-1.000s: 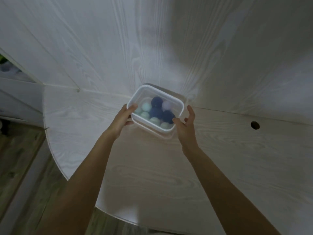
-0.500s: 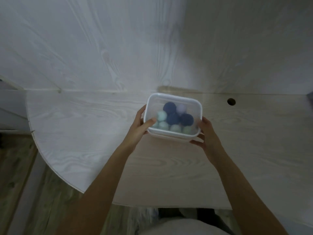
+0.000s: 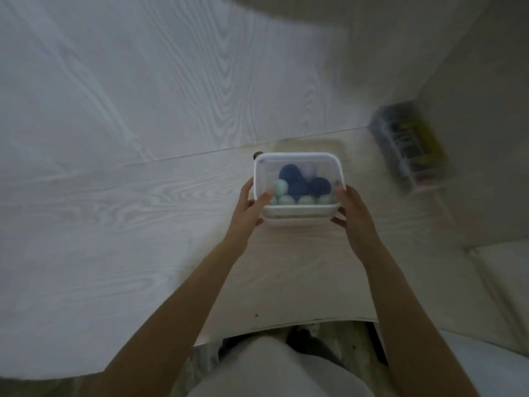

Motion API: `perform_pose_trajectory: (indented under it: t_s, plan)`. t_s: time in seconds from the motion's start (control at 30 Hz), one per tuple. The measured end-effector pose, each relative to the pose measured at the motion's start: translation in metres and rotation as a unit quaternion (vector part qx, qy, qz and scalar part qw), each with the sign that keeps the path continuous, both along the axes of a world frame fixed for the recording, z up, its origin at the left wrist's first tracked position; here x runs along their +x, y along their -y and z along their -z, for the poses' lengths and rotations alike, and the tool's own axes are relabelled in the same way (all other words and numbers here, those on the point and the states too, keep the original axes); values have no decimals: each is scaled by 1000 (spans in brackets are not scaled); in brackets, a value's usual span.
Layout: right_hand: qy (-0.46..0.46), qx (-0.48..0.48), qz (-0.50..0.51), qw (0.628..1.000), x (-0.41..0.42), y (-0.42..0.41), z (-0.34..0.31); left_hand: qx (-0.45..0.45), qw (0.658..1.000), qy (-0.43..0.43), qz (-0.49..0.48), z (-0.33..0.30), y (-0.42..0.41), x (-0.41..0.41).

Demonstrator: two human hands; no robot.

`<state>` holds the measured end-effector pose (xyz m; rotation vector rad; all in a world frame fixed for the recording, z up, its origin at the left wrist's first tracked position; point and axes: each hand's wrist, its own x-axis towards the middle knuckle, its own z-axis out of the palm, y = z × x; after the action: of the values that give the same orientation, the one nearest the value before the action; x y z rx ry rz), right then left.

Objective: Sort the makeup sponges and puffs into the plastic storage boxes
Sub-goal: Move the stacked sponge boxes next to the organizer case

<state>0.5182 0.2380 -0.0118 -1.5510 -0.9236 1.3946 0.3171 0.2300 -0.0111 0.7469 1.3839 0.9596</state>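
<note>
A clear plastic storage box with a white rim is held above the pale wooden desk, tilted toward me. Inside it lie several round makeup sponges: dark blue ones, mint green ones along the near side, and a pale lilac one at the back. My left hand grips the box's left side, thumb over the wall. On the right side my right hand holds it the same way.
A blurred clear organiser with dark and yellow contents stands at the back right against the wall. A round cable hole shows just behind the box. The desk's front edge curves near my body.
The view has swung right and the box, held in both hands, has travelled rightward along the desk. The organiser at the right has come into view.
</note>
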Motion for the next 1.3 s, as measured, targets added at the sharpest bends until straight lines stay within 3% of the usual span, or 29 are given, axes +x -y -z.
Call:
perform_pose_trajectory:
  t_s: [0.1, 0.23, 0.27, 0.33, 0.4, 0.5, 0.83, 1.0, 1.3]
  plan:
    - [7, 30, 7, 1000, 41, -14, 10, -10, 1000, -1, -13, 3, -16, 46]
    - [176, 183, -4, 967, 79, -28, 26, -23, 999, 7, -29, 8, -36, 91]
    - [244, 225, -33, 943, 90, -29, 29, -24, 999, 12, -36, 9, -41, 102]
    - [408, 299, -87, 858, 106, -34, 36, -23, 999, 16, -46, 11, -51, 120]
    - [516, 329, -96, 785, 118, -42, 40, -18, 998, 22, -53, 11, -63, 138]
    - [586, 314, -93, 741, 131, -62, 44, -12, 998, 26, -57, 14, -83, 155]
    - [628, 296, -148, 704, 152, -130, 29, -7, 994, 36, -99, 22, -151, 174]
    - [604, 287, -164, 725, 148, -147, 25, -7, 994, 34, -106, 20, -167, 171]
    - [605, 277, -168, 728, 152, -150, 22, -15, 996, 42, -77, 17, -168, 164]
